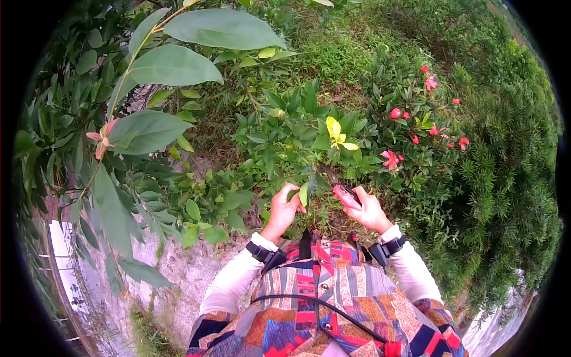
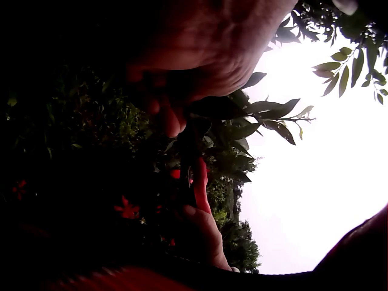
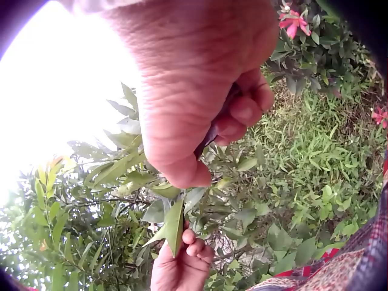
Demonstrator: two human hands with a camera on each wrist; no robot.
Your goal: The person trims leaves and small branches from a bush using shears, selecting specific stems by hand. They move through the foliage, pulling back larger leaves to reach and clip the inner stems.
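Observation:
My right hand (image 1: 370, 213) grips a pair of red-handled pruning shears (image 1: 347, 197). Their dark blades point forward and left, in among the leaves of a green shrub (image 1: 285, 134). Fingers wrapped around the dark handle also show on the right hand (image 3: 200, 103) in the right wrist view. To the left of the shears, my left hand (image 1: 282, 212) pinches a leafy twig, whose green leaf (image 1: 304, 193) stands up beside the fingers. In the right wrist view that leaf (image 3: 174, 228) rises in front of the left hand (image 3: 182, 267). The left wrist view is very dark.
A branch with large leaves (image 1: 175, 64) hangs close at the upper left. Yellow leaves (image 1: 336, 132) top the shrub. A bush with red flowers (image 1: 391, 159) grows to the right, beside a dense hedge (image 1: 499, 178). Pale ground (image 1: 190, 268) lies at the lower left.

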